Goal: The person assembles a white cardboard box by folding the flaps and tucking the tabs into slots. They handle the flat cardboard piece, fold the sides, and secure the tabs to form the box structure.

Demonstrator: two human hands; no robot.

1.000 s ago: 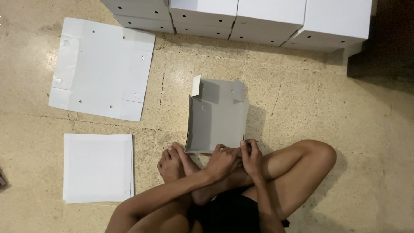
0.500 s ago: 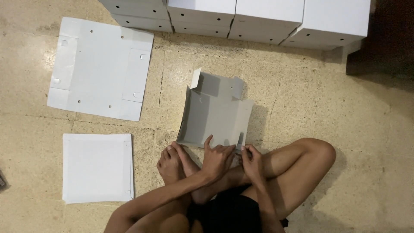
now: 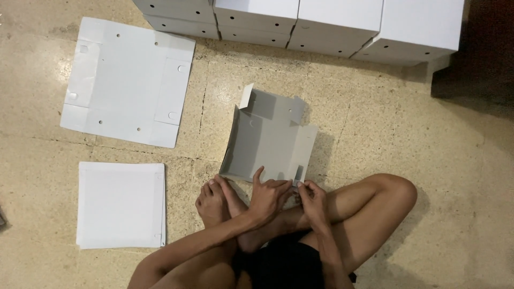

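While both hands work its near edge, the half-folded cardboard box blank (image 3: pixel 270 142) lies on the floor (image 3: pixel 407 123) just ahead of the person's crossed legs, far flaps and left wall partly raised, base flat. It is thin grey-white sheet board with punched holes and pre-cut tabs.

Handling, as a judgement: light, stiff across the panels, weak along the score lines, so it will hinge there and crease if forced elsewhere. The surface looks smooth, a little slippery. Best hold is at an edge or flap close to a fold, not mid-panel.

Left hand (image 3: pixel 267 195): fingers spread, thumb up, pressing on the near edge of the blank; it touches rather than clasps.
Right hand (image 3: pixel 310 198): fingertips pinching a small tab or slot at the near right corner, just beside the left hand.

Containers: the blank holds nothing; its open interior is bare. Well beyond the hands, past the blank, sits a row of finished white boxes (image 3: pixel 321 21), closed, stacked close together; contents hidden.

Left of the left hand, well apart: an unfolded flat blank (image 3: pixel 126 80) with holes and tabs, lying further off. Nearer on that side, level with the bare foot (image 3: pixel 211 200), a neat stack of white sheets (image 3: pixel 120 203), which may be lids or more blanks; cannot tell.
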